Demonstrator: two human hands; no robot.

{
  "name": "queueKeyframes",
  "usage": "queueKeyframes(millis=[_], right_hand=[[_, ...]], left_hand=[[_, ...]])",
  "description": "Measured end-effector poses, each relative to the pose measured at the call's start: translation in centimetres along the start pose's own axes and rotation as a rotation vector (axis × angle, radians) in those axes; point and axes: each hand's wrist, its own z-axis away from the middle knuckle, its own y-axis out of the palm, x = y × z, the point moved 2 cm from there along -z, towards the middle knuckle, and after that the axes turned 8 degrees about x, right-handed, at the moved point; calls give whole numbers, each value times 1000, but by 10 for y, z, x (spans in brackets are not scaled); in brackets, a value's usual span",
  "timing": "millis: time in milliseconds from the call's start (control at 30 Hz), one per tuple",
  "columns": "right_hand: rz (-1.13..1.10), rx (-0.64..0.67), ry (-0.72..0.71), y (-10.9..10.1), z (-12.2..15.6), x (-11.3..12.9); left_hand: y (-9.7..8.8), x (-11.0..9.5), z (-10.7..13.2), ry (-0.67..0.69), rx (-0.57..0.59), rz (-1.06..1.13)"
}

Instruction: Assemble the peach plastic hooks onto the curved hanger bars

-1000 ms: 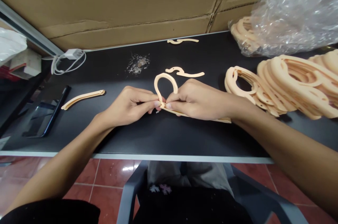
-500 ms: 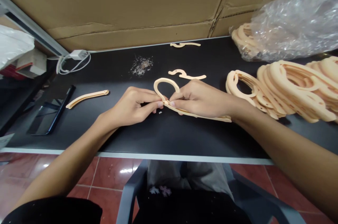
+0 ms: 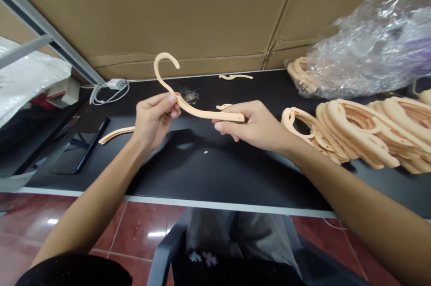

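- Since the earlier frame, both hands had lifted the hanger piece (image 3: 198, 108) off the black table (image 3: 215, 173); it had been pressed low against the top with its loop between the fingertips, and was now held up in the air with the hook standing above the left hand.
- The left hand (image 3: 153, 117) pinched the piece just below the hook, thumb on top; the right hand (image 3: 257, 124) gripped the far end of the arm, fingers curled round it.
- That suggested the fiddling at the table was over and the piece was raised for a look, though this is only a judgement.
- The piece was a thin, flat, peach-coloured strip, matt and smooth, curving from an open hook into a long, gently bowed arm.
- A small pale crumb (image 3: 205, 152) lay on the table beneath the hands.
- A heap of flat cut-outs (image 3: 363, 133) of the same colour lay to the right, overlapping like scales, with more under a crinkled clear plastic bag (image 3: 370, 48).
- Loose strips (image 3: 116, 134) lay to the left, beside a dark phone (image 3: 82, 151).
- Brown corrugated cardboard (image 3: 202, 12) stood behind the table.
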Motion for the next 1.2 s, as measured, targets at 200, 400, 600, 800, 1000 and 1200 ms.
queueKeyframes(millis=[200, 400, 600, 800, 1000, 1200], right_hand=[[58, 112, -23, 16, 0, -5], [665, 139, -186, 57, 1, -3], [836, 306, -341, 111, -45, 10], [885, 386, -266, 143, -90, 11], [1070, 277, -418, 116, -62, 11], [1195, 214, -483, 47, -17, -7]], left_hand=[[4, 7, -4, -154, 116, 197], [-46, 7, -23, -35, -113, 98], [-89, 18, -35, 37, -273, 82], [-104, 19, -36, 123, -267, -44], [-89, 14, -34, 125, -261, 124], [-53, 0, -17, 391, -349, -349]])
